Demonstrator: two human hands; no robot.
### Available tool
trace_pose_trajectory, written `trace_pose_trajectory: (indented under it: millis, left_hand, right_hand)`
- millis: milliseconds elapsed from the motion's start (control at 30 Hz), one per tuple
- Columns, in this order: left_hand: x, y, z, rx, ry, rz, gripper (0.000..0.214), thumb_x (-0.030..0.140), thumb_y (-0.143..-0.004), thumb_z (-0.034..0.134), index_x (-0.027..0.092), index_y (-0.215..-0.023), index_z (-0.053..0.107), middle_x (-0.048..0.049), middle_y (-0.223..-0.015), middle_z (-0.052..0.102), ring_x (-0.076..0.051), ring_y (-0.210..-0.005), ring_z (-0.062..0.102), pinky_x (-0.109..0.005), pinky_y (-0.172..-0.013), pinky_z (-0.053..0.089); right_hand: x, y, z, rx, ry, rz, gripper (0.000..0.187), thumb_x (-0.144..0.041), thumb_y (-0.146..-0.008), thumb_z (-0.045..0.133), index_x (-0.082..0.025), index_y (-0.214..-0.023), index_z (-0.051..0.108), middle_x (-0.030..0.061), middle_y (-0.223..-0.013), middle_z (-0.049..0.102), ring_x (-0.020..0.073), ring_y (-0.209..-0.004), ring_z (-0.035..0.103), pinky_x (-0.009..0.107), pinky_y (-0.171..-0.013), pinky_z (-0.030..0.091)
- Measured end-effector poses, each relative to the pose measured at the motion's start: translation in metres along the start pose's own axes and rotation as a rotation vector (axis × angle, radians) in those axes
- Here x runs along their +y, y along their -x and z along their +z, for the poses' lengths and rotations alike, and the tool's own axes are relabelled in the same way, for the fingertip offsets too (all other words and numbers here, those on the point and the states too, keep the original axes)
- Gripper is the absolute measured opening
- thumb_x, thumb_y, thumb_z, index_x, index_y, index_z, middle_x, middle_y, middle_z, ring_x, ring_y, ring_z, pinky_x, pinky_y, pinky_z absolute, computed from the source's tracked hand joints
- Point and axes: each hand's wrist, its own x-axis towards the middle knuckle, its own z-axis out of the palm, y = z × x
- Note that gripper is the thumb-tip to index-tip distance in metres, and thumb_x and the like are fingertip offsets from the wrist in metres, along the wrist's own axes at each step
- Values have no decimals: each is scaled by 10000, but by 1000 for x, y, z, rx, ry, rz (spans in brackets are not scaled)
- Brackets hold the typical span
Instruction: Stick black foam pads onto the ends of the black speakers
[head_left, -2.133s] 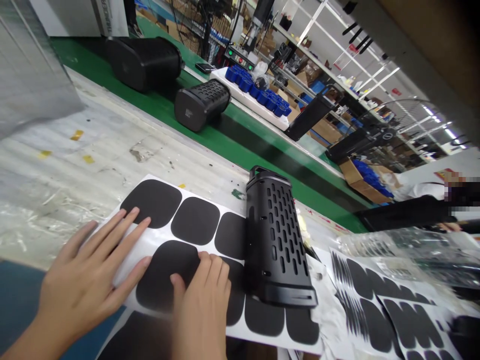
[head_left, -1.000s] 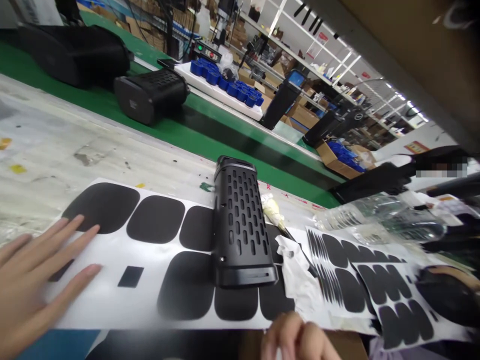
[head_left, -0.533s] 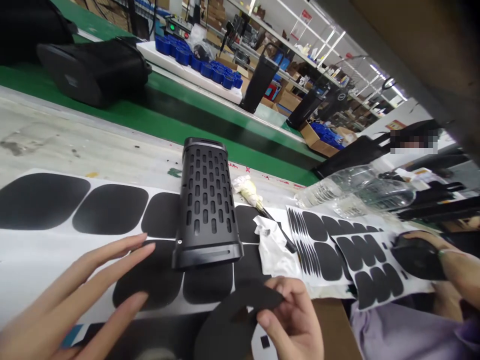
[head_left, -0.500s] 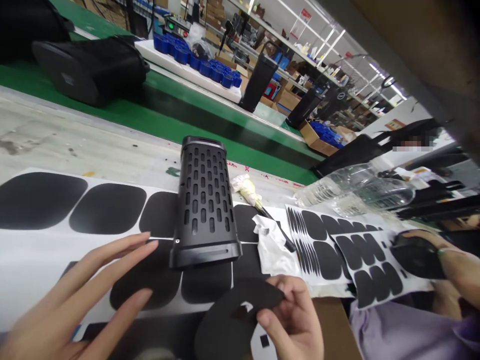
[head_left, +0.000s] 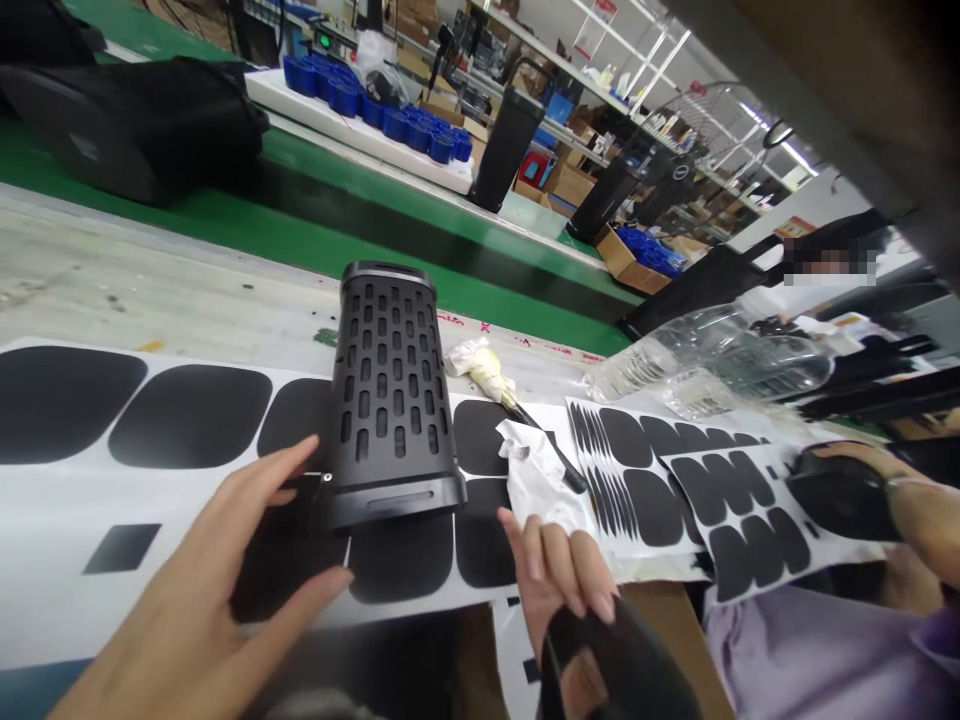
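A black speaker-like case [head_left: 394, 390] with rows of slotted holes lies on sheets of black rounded stickers [head_left: 401, 560]. My left hand [head_left: 217, 570] is open beside its near left corner, thumb and fingers apart, with nothing held. Low in the view, my right hand [head_left: 559, 575] grips a black rounded sticker [head_left: 637, 650], now bent and partly blurred, with a small cutout in it. The fingers curl over its upper edge. A white crumpled tissue [head_left: 544, 480] lies just above my right hand, by a black-handled tool [head_left: 551, 450] whose far end is wrapped in pale cloth.
More sticker sheets [head_left: 645, 510] lie to the right, near clear plastic bottles [head_left: 750, 370]. A co-worker's hand [head_left: 862, 465] rests on a black part at far right. Behind runs a green conveyor [head_left: 315, 215] bearing a black case [head_left: 142, 130] and blue rings [head_left: 397, 120].
My right hand has turned over, swinging the black sticker down and to the right. My left hand has moved slightly right, closer to the case. The whole view has shifted a little.
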Motion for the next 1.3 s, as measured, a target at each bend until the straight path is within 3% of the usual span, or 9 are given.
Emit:
trace_pose_trajectory:
  millis: [133, 233, 367, 567, 667, 833, 1067, 1167, 1300]
  left_hand:
    - [-12, -14, 10, -71, -70, 59, 933, 639, -879, 497, 235, -1607, 75, -138, -1632, 327, -415, -1400, 463, -577, -976, 573]
    - [-23, -24, 6, -24, -159, 232, 892, 632, -908, 452, 221, -1605, 78, -119, -1694, 137, -406, -1514, 256, -607, -1136, 394]
    - [-23, -38, 1, -85, -226, 395, 1413, 903, -518, 658, 241, -1603, 42, -78, -1700, 75, -371, -1545, 168, -466, -1279, 65]
    - [-8, -58, -1, -25, -315, 623, 1600, 494, -338, 917, -1, -1567, 20, -233, -1677, -53, -358, -1564, -3, -440, -1279, 27]
    - [-14, -78, 1, 6, -208, 634, 1560, 323, -375, 986, 36, -1571, 27, -277, -1665, 76, -349, -1563, 71, -495, -1278, 52]
    - [-12, -128, -5, 92, 252, 540, 938, 303, -799, 744, 190, -1545, 187, -229, -1568, 345, -344, -1514, 278, -568, -1234, 261]
    - [43, -163, -53, 178, 324, 286, 906, 504, -608, 698, 336, -1425, 343, -38, -1357, 554, -316, -1210, 614, -440, -1026, 544]
    - [56, -168, -56, 162, 342, 258, 869, 501, -613, 630, 371, -1420, 334, -20, -1343, 574, -302, -1197, 633, -415, -986, 563]
    - [61, -176, -48, 206, 295, 297, 1074, 487, -582, 642, 316, -1541, 188, -73, -1309, 624, -312, -1062, 709, -407, -910, 604]
  right_hand:
    - [10, -14, 21, -51, -93, 96, 277, -387, -717, 610, -231, -664, 388, -39, -630, 349, 189, -688, 503, 492, -1070, 372]
    - [13, -26, 36, -83, -173, 194, 241, -325, -689, 594, -213, -660, 383, -41, -625, 349, 149, -611, 471, 333, -780, 459]
    - [18, -33, 44, -86, -259, 235, 208, -287, -677, 569, -210, -651, 377, -46, -600, 352, 112, -534, 362, 224, -552, 347]
    - [13, -35, 48, 139, -196, 234, 152, -277, -642, 628, -202, -735, 534, -10, -679, 500, 123, -582, 475, 240, -551, 435]
    - [1, -45, 50, 170, -287, 258, 210, -302, -600, 721, -201, -764, 638, -5, -692, 569, 134, -605, 531, 269, -588, 480]
    - [-35, -70, 68, 89, -420, 250, 224, -249, -572, 811, -206, -774, 726, 0, -754, 668, 145, -684, 604, 286, -668, 535]
    - [-93, -87, 87, -93, -456, 124, 102, -230, -742, 824, -206, -819, 762, 0, -756, 679, 116, -703, 609, 281, -781, 556]
    - [-116, -94, 87, -130, -346, 16, 105, -286, -812, 807, -219, -878, 760, 16, -848, 699, 127, -823, 646, 264, -869, 549]
    - [-147, -101, 83, -92, -283, -36, 131, -329, -826, 807, -263, -902, 723, -4, -887, 671, 90, -728, 599, 182, -675, 526]
